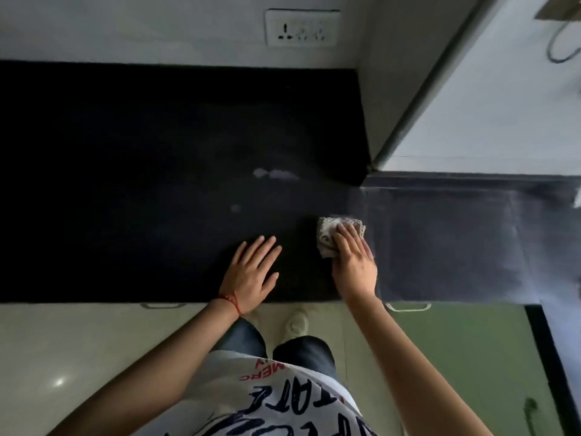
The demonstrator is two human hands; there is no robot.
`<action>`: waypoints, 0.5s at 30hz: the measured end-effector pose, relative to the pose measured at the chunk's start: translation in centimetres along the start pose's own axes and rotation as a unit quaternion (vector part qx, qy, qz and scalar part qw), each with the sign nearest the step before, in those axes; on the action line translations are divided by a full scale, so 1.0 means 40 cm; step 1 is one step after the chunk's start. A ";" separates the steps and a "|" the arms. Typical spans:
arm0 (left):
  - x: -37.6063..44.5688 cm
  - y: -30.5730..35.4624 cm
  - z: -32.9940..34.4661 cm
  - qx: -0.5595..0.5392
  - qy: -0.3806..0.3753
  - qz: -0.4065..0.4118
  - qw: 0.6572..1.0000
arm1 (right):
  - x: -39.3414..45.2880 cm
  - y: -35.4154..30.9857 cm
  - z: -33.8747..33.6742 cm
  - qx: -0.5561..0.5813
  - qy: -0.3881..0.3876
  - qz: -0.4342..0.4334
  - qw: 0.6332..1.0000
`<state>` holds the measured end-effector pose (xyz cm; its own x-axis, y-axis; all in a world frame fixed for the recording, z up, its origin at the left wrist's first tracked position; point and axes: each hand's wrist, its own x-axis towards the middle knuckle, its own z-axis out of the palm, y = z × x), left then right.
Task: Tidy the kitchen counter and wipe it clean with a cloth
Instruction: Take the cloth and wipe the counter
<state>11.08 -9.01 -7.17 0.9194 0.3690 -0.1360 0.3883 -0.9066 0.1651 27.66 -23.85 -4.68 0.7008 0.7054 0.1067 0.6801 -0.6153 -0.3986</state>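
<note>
Head view: right hand (353, 262) fingers together press crumpled cloth (330, 235); left hand (251, 275) spread flat on black counter (125, 184)

Right hand (353, 262) pressing a crumpled grey cloth (333, 234) onto the dark surface (125, 184); left hand (251, 275) flat, fingers (261, 247) spread, just beside.

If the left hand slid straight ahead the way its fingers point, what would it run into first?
Probably the whitish smears on the dark counter. The left hand lies flat, fingers pointing away and slightly right, with bare counter in between. Beyond them comes the wall. Its exact line is hard to judge.
</note>
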 end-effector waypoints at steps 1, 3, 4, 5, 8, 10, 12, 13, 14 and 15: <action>-0.003 0.003 -0.002 0.001 -0.002 -0.007 1.000 | 0.018 0.008 0.006 -0.020 -0.003 -0.013 1.000; -0.002 0.005 -0.001 0.004 0.001 -0.010 1.000 | 0.070 0.018 0.002 -0.045 -0.004 -0.034 0.998; -0.002 0.005 0.001 0.007 0.007 -0.007 1.000 | 0.103 0.020 -0.007 -0.042 -0.014 -0.027 0.999; -0.002 0.005 0.002 0.010 0.011 -0.005 1.000 | 0.133 0.020 -0.010 -0.026 -0.033 -0.006 0.999; -0.002 0.005 0.000 0.013 0.019 -0.007 1.000 | 0.138 0.013 -0.004 0.001 -0.038 0.029 0.999; -0.001 0.003 0.000 0.007 0.024 -0.007 1.000 | 0.062 0.016 0.003 -0.011 -0.017 -0.011 1.000; -0.003 0.003 0.001 0.005 0.029 -0.003 1.000 | -0.008 0.028 0.005 -0.021 -0.025 -0.036 0.999; -0.002 0.003 0.000 0.004 0.033 -0.001 0.999 | -0.007 0.031 0.001 -0.017 -0.033 -0.035 0.999; -0.001 0.003 -0.001 0.007 0.036 0.003 0.999 | 0.017 0.030 -0.004 -0.009 -0.032 -0.032 0.999; -0.001 0.003 0.000 0.010 0.036 0.005 0.999 | 0.052 0.026 -0.009 -0.004 -0.030 -0.019 0.999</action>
<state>11.11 -9.12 -7.14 0.9260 0.3722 -0.0634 0.3776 -0.9144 0.1458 29.89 -23.14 -4.56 0.6598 0.7484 0.0672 0.7086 -0.5899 -0.3872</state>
